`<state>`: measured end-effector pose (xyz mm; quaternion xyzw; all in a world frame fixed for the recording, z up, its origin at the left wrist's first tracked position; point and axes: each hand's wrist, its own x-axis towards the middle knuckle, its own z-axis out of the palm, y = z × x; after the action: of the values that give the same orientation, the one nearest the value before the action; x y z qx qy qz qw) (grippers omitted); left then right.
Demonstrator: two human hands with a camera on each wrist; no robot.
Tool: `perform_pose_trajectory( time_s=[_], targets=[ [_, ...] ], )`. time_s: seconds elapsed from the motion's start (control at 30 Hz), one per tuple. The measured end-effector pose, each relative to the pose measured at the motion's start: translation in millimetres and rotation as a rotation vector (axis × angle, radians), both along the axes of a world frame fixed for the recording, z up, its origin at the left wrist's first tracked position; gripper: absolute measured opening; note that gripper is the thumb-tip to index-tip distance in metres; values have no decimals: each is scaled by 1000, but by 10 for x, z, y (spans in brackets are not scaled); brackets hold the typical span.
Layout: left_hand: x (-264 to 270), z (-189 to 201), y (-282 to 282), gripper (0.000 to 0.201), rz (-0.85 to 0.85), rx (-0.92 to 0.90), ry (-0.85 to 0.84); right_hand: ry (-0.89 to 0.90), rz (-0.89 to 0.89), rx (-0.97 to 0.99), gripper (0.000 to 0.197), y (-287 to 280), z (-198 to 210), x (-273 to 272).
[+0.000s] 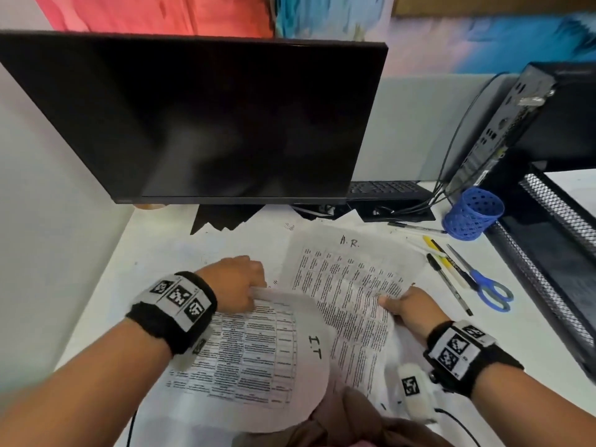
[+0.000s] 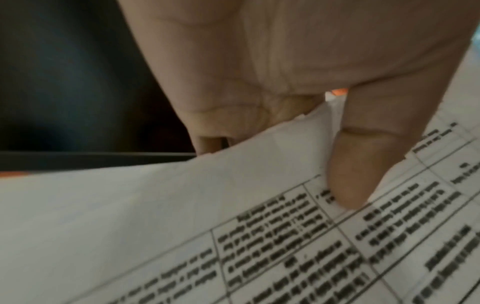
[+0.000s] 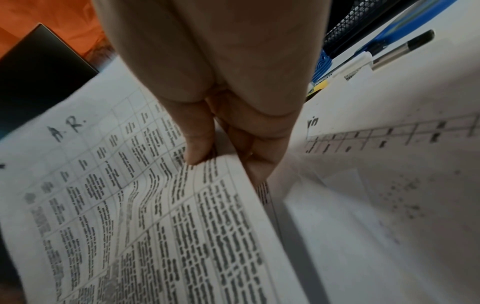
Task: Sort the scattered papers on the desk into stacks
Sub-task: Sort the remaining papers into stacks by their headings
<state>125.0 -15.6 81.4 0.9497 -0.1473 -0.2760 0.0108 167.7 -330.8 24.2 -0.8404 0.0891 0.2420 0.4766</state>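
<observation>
L hand (image 1: 237,282) pinches top edge of "I.T" sheet (image 1: 258,356), thumb (image 2: 355,170) on print, sheet bowed over desk (image 1: 96,285) front-left; R hand (image 1: 409,309) pinches right edge of "A.R." sheet (image 1: 348,285), lifted, long axis running away toward monitor (image 1: 193,117); sheets overlap mid-desk, I.T on top; loose papers (image 3: 376,195) under R sheet, R hand nearer; likely separate by label next.

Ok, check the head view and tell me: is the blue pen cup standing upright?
No, the blue pen cup lies tipped on its side beside the pens.

monitor (image 1: 206,117) dark | blue pen cup (image 1: 473,213) | scissors (image 1: 487,285) beside pens (image 1: 450,279)
</observation>
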Motion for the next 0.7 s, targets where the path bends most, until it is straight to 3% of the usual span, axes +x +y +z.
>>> perform_pose_trajectory(
  time_s=[0.1,0.23,0.37,0.4,0.53,0.6,0.7],
  targets=[
    [54,-294,-156,33,-129,43,26,5,-20,30,45,-26,-13,-32],
    [41,-507,-198,31,-112,154,70,12,-32,85,49,-78,-28,-90],
    [22,-416,-122,15,-62,105,32,38,-130,160,7,-206,-170,-95],
    [22,-331,-91,16,-22,82,21,42,-176,164,9,-250,-217,-83],
    [38,94,35,17,247,-151,-82,67,-332,200,16,-378,-345,-25],
    [11,234,161,13,430,-420,-213,85,-368,217,25,-400,-395,-3],
    [9,323,337,40,658,-803,-407,101,-358,288,24,-325,-376,11]
  ],
)
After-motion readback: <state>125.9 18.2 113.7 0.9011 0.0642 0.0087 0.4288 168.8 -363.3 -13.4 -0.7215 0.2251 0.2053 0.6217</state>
